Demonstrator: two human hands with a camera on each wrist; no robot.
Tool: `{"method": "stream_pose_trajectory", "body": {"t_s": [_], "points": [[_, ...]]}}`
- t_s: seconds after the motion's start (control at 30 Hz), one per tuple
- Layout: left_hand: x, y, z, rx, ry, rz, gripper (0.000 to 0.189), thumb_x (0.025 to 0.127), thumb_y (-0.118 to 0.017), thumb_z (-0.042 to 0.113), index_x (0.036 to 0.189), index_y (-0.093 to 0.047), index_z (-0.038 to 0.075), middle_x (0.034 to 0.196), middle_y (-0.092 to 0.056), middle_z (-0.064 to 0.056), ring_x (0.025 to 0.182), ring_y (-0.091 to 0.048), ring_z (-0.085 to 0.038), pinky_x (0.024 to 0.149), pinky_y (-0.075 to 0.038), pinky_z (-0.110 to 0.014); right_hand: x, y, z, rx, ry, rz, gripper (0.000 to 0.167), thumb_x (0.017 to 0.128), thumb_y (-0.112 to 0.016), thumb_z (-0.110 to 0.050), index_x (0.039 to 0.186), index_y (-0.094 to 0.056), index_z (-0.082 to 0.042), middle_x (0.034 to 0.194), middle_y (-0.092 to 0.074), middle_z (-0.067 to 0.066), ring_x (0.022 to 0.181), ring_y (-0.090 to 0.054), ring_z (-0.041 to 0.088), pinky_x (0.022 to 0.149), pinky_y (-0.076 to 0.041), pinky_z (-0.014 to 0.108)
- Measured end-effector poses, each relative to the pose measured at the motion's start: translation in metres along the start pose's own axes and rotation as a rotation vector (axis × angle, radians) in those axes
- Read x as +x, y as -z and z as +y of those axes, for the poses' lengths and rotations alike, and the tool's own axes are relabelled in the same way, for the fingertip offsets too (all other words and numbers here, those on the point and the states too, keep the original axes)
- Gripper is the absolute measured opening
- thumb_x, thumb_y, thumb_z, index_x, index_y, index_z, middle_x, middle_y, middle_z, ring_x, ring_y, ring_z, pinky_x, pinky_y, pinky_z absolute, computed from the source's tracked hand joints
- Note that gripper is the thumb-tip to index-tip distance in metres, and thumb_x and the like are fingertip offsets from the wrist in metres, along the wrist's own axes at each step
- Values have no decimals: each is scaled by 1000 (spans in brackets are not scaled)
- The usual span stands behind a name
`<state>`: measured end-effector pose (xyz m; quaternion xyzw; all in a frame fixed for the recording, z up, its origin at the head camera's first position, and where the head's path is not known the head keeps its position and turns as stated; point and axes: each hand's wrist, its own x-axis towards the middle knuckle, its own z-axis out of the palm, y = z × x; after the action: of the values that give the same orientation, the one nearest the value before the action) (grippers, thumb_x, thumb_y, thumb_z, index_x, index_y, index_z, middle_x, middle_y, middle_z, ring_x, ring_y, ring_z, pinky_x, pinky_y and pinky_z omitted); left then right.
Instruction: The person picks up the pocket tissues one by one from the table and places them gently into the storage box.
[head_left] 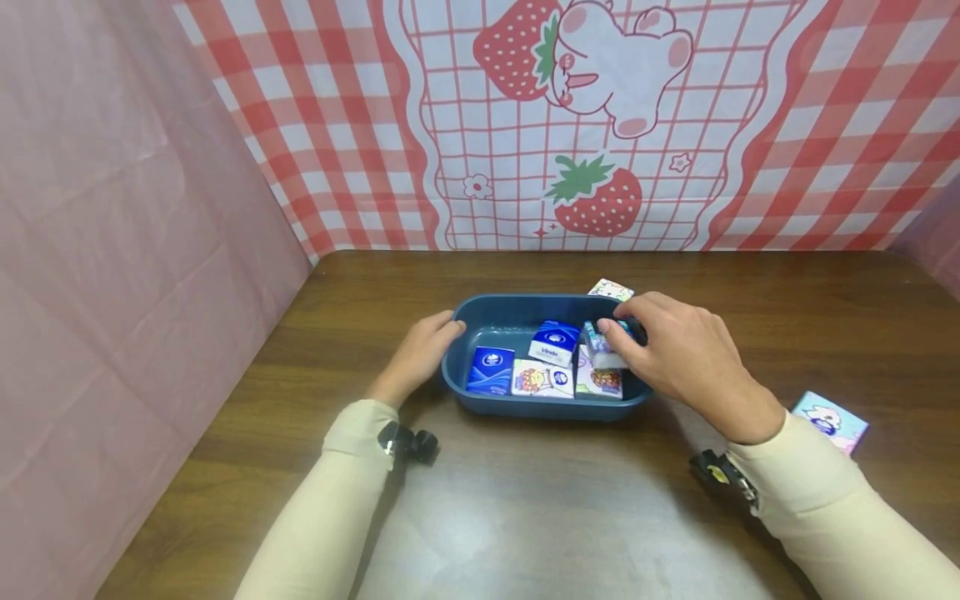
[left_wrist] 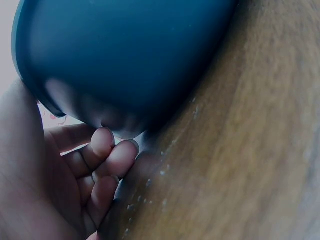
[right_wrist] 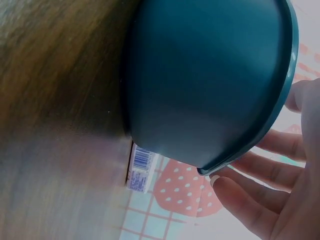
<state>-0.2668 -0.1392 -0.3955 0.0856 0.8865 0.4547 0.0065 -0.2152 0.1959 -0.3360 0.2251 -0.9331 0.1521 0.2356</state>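
Observation:
A dark blue oval plastic basin (head_left: 540, 408) stands on the wooden table. My left hand (head_left: 422, 352) grips its left end, thumb at the rim; the left wrist view shows curled fingers (left_wrist: 117, 160) by the outer wall. Over the basin's right end, my right hand (head_left: 682, 354) pinches a small blue-and-white tissue pack (head_left: 606, 358), partly hidden by the thumb and fingers. Beneath that lies a cartoon-print tissue pack (head_left: 600, 384). Further left in the basin are a white cartoon pack (head_left: 543, 380), a blue Vinda pack (head_left: 555, 340) and another blue pack (head_left: 491, 372).
Behind the basin, a white patterned tissue pack (head_left: 612, 289) is partly covered by the rim. A light blue and pink pack (head_left: 831, 421) lies by the right sleeve. A red-checked strawberry cloth (head_left: 337, 125) hangs along the table's back edge, a pink curtain (head_left: 135, 208) at left.

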Motion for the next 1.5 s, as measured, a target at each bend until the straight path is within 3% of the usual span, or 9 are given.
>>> {"method": "stream_pose_trajectory", "body": {"t_s": [0.67,1.5], "points": [[-1,1,0,2,8,1,41,103,-46,37,127,-64,9,115,-67,-8,110,-61,-26,100,-48,-51,2,-1,2,5,-15,-16,36,97,-62,-42,105,-72,-9,100,-72,9,73,-62,22,61,-55,40],[0,-1,-1,-8,17,-1,42,103,-47,39,128,-63,10,115,-67,-6,110,-61,-24,99,-49,-50,1,2,1,12,-29,-11,27,94,-67,-32,103,-73,-8,101,-72,10,78,-66,24,63,-57,44]]}}
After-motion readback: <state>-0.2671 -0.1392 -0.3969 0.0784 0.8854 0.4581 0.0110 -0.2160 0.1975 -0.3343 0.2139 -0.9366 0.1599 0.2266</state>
